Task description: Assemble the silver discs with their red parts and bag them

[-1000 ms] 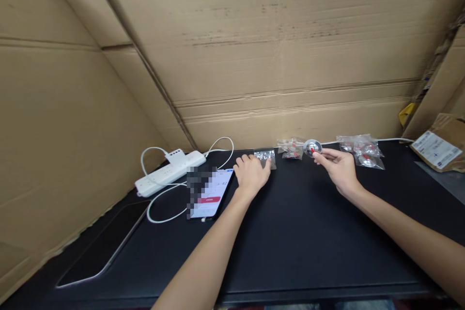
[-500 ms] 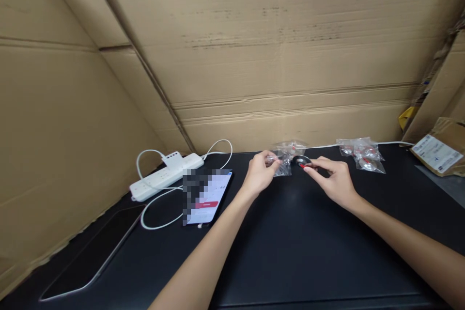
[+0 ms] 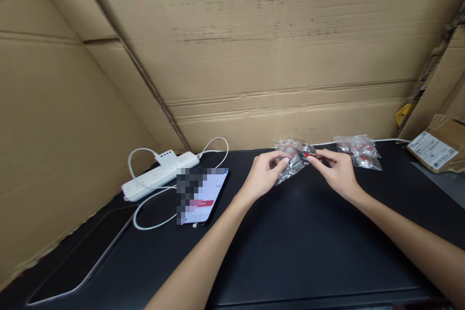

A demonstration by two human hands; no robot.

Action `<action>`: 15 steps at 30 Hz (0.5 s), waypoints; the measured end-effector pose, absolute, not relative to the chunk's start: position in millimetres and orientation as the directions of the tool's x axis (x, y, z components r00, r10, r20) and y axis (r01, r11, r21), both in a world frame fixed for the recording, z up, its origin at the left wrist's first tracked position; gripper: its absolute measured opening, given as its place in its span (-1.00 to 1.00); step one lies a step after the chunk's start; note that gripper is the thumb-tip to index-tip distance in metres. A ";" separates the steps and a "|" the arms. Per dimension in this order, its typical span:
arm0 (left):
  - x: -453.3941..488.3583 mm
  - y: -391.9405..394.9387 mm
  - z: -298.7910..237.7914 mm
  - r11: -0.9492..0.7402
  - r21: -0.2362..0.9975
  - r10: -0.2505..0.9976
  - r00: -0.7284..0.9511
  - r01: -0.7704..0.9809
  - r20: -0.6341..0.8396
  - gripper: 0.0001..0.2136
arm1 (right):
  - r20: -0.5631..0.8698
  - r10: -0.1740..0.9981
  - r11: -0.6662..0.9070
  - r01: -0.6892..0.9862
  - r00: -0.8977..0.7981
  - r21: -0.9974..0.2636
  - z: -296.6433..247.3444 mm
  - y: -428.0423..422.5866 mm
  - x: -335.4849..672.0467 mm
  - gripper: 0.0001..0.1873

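Note:
My left hand [image 3: 263, 176] pinches a small clear plastic bag [image 3: 290, 167] held just above the black table [image 3: 298, 247]. My right hand [image 3: 336, 169] pinches a small round silver part with a red piece [image 3: 307, 151] and holds it at the bag's upper edge. Both hands meet near the back of the table, fingers closed on what they hold.
More clear bags with silver and red parts [image 3: 358, 151] lie at the back right. A phone [image 3: 201, 195] with a lit screen, a white power strip [image 3: 160, 181] and its cable lie at the left. Cardboard walls surround the table. A labelled cardboard parcel [image 3: 436, 145] sits far right.
My left hand picked the clear bag up off the table and lifted it. My right hand brought the silver part leftward to the bag's edge.

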State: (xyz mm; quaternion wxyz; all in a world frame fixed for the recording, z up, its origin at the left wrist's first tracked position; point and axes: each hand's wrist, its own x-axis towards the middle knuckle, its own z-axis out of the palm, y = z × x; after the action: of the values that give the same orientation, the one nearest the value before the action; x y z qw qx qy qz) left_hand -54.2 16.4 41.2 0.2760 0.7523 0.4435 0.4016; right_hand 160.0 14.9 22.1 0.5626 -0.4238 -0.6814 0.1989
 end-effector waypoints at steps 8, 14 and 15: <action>-54.0 15.5 42.1 -0.525 0.750 0.849 0.312 0.403 0.427 -0.81 | 0.402 0.910 0.413 0.134 -0.101 -0.901 13.6 23.0 157.7 -0.76; -56.0 16.4 42.4 -0.488 0.763 0.867 0.339 0.424 0.366 -0.80 | 0.367 0.903 0.392 0.078 -0.223 -0.917 18.3 25.6 162.9 -0.75; -56.1 16.5 42.4 -0.490 0.772 0.861 0.359 0.404 0.359 -0.80 | 0.356 0.896 0.391 0.088 -0.266 -0.916 19.6 25.6 164.0 -0.76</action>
State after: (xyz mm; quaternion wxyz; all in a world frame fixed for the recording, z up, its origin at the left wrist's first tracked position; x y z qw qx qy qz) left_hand -56.1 16.5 42.4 0.2935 0.7703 0.4107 0.3897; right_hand 164.0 25.6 19.6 0.4854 -0.3626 -0.6780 0.4163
